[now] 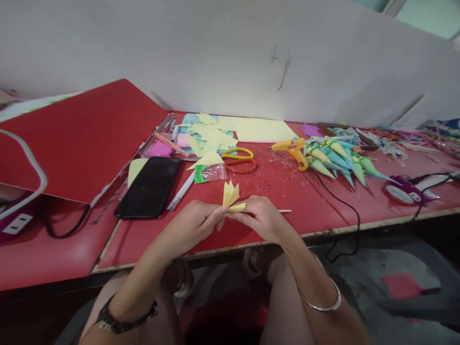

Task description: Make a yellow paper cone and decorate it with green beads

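Ideally, the left hand and right hand, close together and both pinching the paper over the near middle of the table, apply light fingertip pressure, since squeezing could crush its folds.

Dark wristband, thin silver bangle
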`<action>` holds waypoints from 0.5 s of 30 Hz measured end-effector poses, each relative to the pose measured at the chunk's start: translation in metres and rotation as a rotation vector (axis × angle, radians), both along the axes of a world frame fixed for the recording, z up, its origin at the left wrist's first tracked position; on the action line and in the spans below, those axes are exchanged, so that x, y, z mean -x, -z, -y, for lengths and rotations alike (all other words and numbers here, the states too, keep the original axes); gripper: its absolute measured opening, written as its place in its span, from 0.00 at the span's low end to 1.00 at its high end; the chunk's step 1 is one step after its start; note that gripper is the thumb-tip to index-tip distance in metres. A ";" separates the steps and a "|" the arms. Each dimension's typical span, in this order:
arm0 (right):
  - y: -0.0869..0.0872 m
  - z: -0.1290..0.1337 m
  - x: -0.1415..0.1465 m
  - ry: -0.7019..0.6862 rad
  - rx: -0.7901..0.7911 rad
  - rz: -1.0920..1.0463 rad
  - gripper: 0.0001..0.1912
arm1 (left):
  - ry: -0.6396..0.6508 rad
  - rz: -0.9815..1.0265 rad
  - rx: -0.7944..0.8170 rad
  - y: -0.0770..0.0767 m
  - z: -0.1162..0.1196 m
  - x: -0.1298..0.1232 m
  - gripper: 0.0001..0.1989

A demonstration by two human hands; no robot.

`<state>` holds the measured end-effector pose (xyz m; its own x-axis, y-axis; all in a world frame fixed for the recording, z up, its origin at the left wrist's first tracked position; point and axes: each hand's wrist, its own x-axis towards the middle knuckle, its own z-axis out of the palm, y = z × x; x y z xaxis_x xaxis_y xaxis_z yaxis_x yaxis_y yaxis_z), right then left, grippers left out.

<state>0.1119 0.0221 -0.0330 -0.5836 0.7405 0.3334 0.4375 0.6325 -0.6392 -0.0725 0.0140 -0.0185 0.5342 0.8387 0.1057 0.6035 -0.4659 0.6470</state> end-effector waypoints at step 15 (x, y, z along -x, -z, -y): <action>-0.011 0.001 -0.014 -0.007 0.154 -0.052 0.16 | 0.023 -0.277 -0.966 0.004 -0.003 0.007 0.15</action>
<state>0.1262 0.0214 -0.0219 -0.5740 0.7808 0.2466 0.3967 0.5287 -0.7504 -0.0798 0.0170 -0.0220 0.6577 0.4485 0.6053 0.6601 -0.7302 -0.1762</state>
